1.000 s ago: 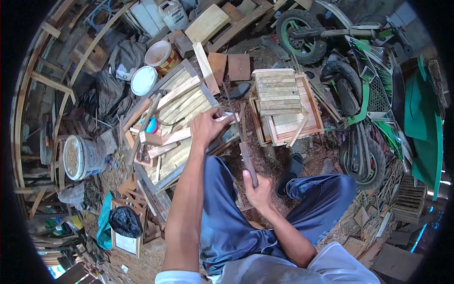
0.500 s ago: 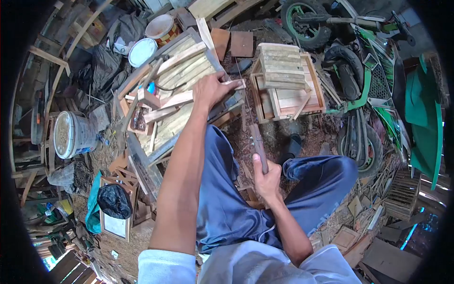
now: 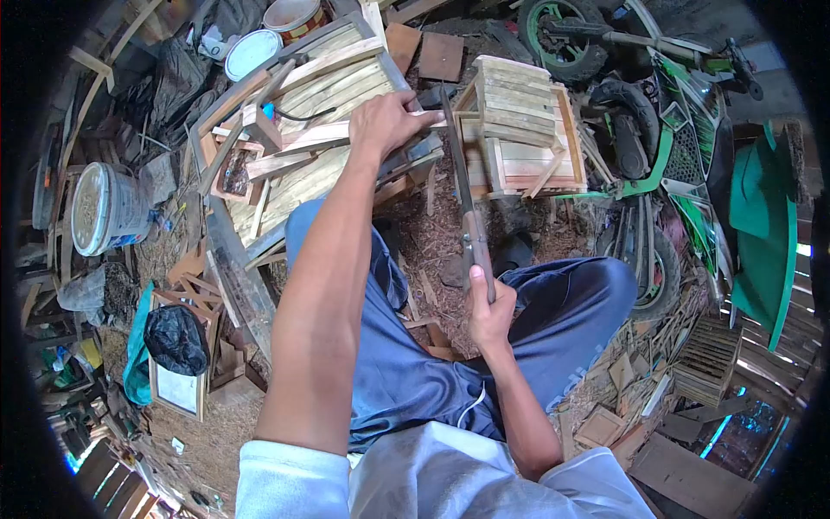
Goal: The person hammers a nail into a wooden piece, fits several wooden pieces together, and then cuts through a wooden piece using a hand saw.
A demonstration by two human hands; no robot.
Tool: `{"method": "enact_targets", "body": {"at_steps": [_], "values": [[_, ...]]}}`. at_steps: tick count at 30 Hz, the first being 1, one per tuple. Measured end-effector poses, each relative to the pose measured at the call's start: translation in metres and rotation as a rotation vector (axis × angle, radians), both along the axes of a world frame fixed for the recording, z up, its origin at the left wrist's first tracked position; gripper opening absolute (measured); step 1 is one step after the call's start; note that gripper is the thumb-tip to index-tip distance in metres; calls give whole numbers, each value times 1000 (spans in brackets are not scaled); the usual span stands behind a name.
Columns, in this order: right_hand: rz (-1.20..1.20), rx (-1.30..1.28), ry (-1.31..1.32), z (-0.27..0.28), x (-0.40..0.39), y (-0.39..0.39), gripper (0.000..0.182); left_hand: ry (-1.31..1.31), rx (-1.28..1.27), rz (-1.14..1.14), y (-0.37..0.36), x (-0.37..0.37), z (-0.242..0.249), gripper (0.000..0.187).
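Note:
My left hand (image 3: 383,125) is closed on a light wooden strip (image 3: 320,135) that lies across the slatted work table (image 3: 346,84); the strip's end sticks out past my fingers at the table's right edge. My right hand (image 3: 491,304) grips the wooden handle of a hand saw (image 3: 468,195). The saw's long dark blade points away from me, beside the strip's end. Whether blade and wood touch is hard to tell. A wooden box with small pieces (image 3: 238,170) and a wooden block (image 3: 262,128) sit on the table's left part.
Right of the saw stands a slatted wooden box (image 3: 519,108). A green motorcycle (image 3: 666,156) is at the right, near a green sheet (image 3: 765,225). Buckets (image 3: 104,208) stand at the left. Bricks (image 3: 441,57) lie beyond the table. Wood scraps cover the ground.
The saw has moved up and away from me, now more upright in the view, with my right hand raised slightly. My left hand still holds the strip. The whole view has shifted a little.

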State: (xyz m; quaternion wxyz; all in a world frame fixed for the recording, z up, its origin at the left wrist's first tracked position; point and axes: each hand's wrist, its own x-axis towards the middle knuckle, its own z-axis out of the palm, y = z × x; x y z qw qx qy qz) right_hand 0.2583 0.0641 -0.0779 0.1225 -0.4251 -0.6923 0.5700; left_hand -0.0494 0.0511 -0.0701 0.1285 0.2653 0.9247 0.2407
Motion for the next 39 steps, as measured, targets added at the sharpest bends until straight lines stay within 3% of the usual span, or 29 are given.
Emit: {"method": "enact_targets", "body": {"at_steps": [6, 9, 10, 13, 21, 29, 36, 39], "values": [[35, 113, 60, -2, -50, 7, 54, 0, -7, -5, 1, 1, 4, 56], [31, 130, 46, 8, -39, 0, 52, -18, -35, -22, 2, 1, 7, 58], [44, 262, 88, 5, -30, -3, 49, 0, -40, -22, 2, 0, 5, 59], [52, 100, -19, 17, -7, -11, 47, 11, -35, -31, 3, -1, 3, 59], [89, 185, 41, 15, -79, 27, 56, 15, -35, -26, 3, 3, 6, 57], [30, 113, 52, 26, -3, -5, 49, 3, -7, -10, 3, 2, 0, 58], [21, 184, 152, 5, -86, 19, 52, 25, -49, -16, 5, 3, 2, 53], [36, 189, 171, 9, -69, 20, 51, -10, -57, -13, 8, 0, 0, 54]]}}
